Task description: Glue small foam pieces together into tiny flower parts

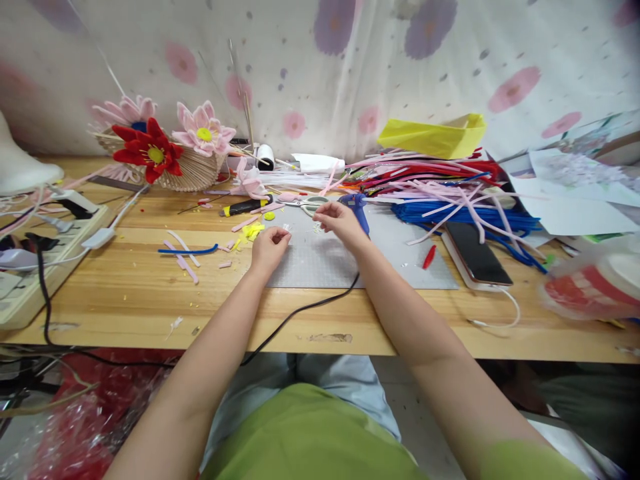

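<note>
Both my hands are over a grey cutting mat (320, 263). My left hand (270, 250) is closed in a pinch, with a tiny whitish bit at its fingertips, too small to name. My right hand (340, 223) is also pinched, and whatever its fingers hold is too small to make out. Small pale scraps (317, 228) lie on the mat between the hands. Just behind my right hand are a blue glue gun (356, 208) and scissors (311, 204). Yellow fuzzy pieces (250, 231) lie beside my left hand. A red petal-like piece (429, 257) rests at the mat's right.
Red and pink fuzzy flowers (155, 155) stand at back left near a utility knife (246, 205). Blue pipe cleaners (430, 217) are heaped at right, beside a phone (477, 253) and a cup (590, 287). A black cord (300, 310) crosses the front; a power strip (75, 260) is left.
</note>
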{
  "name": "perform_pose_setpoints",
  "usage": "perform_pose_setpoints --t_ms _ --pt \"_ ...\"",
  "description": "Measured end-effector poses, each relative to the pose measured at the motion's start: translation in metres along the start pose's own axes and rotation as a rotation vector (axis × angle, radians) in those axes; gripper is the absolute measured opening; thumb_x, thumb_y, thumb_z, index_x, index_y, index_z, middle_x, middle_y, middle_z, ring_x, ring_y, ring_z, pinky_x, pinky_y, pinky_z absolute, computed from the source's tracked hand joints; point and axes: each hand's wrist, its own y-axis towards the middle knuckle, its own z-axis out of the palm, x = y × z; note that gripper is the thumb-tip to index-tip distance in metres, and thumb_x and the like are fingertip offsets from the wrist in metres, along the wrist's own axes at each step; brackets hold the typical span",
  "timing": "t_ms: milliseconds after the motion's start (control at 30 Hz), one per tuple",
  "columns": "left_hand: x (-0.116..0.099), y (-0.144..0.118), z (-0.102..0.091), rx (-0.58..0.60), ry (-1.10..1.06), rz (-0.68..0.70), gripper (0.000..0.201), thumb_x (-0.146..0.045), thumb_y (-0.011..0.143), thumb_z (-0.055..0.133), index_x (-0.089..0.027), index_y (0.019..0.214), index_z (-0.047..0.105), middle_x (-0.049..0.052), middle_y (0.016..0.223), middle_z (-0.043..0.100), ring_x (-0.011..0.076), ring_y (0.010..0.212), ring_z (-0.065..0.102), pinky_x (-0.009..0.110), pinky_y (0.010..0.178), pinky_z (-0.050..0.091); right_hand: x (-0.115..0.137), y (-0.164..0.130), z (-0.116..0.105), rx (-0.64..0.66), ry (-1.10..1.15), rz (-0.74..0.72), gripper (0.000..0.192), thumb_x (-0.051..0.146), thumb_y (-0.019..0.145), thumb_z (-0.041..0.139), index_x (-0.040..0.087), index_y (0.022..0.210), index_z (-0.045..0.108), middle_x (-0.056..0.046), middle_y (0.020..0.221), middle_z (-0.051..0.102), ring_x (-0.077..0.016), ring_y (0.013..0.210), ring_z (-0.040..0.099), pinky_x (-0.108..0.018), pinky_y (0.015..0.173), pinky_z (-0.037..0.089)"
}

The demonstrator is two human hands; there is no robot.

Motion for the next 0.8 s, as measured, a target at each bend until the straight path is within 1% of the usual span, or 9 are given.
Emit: perform_pose_setpoints --t_ms 100,233,333,400,467,533,633,733,800 --pt "0.0 0.0 -0.001 -0.016 0.045 -0.01 0.011 -0.028 0.072 0.06 -0.018 0.074 0.065 0.001 0.071 0.064 0.013 0.066 0.055 0.027 0.066 0.044 0.02 -0.008 -0.045 0.143 -0.16 -0.017 0.036 0.047 0.062 0.072 0.017 0.075 0.057 -0.003 0.073 0.065 -0.0103 0.064 0.055 -0.026 0.061 0.043" --pt "-0.001 0.002 0.0 -0.035 0.067 -0.032 0.011 -0.028 0.073 0.059 -0.018 0.073 0.064 0.001 0.07 0.063 0.013 0.066 0.056 0.027 0.067 0.043 0.029 -0.023 -0.104 0.327 -0.535 0.115 0.044 0.059 0.063 0.068 0.017 0.06 0.055 -0.002 0.057 0.059 -0.0111 0.057 0.05 -0.028 0.059 0.039" --pt "-0.004 0.003 0.002 -0.056 0.092 -0.039 0.011 -0.028 0.073 0.059 -0.019 0.072 0.064 0.001 0.071 0.063 0.0136 0.068 0.056 0.027 0.069 0.044 0.018 -0.025 -0.128 0.104 -0.83 0.203 0.047 0.064 0.063 0.066 0.018 0.059 0.056 -0.004 0.056 0.057 -0.0126 0.055 0.048 -0.03 0.058 0.038" --pt "-0.006 0.002 0.002 -0.06 0.135 -0.038 0.01 -0.027 0.074 0.059 -0.019 0.072 0.064 0.001 0.071 0.063 0.014 0.068 0.057 0.028 0.07 0.044 0.004 -0.019 -0.129 -0.141 -0.883 0.147 0.048 0.064 0.061 0.067 0.017 0.07 0.06 -0.007 0.068 0.062 -0.0152 0.06 0.051 -0.032 0.061 0.041" --pt "-0.008 0.001 0.003 -0.064 0.196 -0.03 0.009 -0.026 0.074 0.058 -0.019 0.072 0.064 0.001 0.071 0.063 0.0147 0.069 0.056 0.029 0.071 0.043 -0.014 -0.009 -0.118 -0.282 -0.802 0.038 0.054 0.061 0.06 0.068 0.015 0.088 0.063 -0.012 0.088 0.065 -0.0186 0.073 0.056 -0.034 0.068 0.044" --pt "-0.009 0.0 0.003 -0.064 0.257 -0.007 0.009 -0.025 0.075 0.057 -0.019 0.071 0.063 0.002 0.072 0.062 0.0156 0.07 0.056 0.029 0.071 0.043 -0.03 0.001 -0.101 -0.353 -0.678 -0.032 0.06 0.058 0.062 0.068 0.013 0.101 0.061 -0.014 0.103 0.064 -0.0208 0.084 0.058 -0.036 0.076 0.045" --pt "-0.01 -0.002 0.004 -0.055 0.321 0.036 0.009 -0.023 0.076 0.056 -0.02 0.07 0.062 0.003 0.075 0.063 0.0165 0.072 0.056 0.03 0.071 0.042 -0.046 0.01 -0.079 -0.369 -0.581 -0.009 0.057 0.055 0.066 0.064 0.013 0.104 0.061 -0.013 0.101 0.065 -0.0228 0.089 0.059 -0.038 0.081 0.045" --pt "-0.011 -0.003 0.004 -0.044 0.345 0.052 0.009 -0.023 0.076 0.055 -0.02 0.07 0.061 0.003 0.076 0.062 0.0166 0.073 0.056 0.03 0.071 0.042 -0.05 0.012 -0.072 -0.392 -0.602 0.084 0.049 0.052 0.066 0.064 0.013 0.096 0.063 -0.012 0.091 0.067 -0.0244 0.085 0.06 -0.04 0.08 0.044" --pt "-0.012 -0.003 0.004 -0.041 0.346 0.051 0.01 -0.022 0.076 0.055 -0.02 0.069 0.061 0.003 0.076 0.062 0.0167 0.073 0.056 0.03 0.071 0.042 -0.047 0.008 -0.074 -0.447 -0.552 0.059 0.047 0.053 0.067 0.062 0.014 0.093 0.062 -0.012 0.087 0.066 -0.0231 0.081 0.059 -0.038 0.076 0.045"
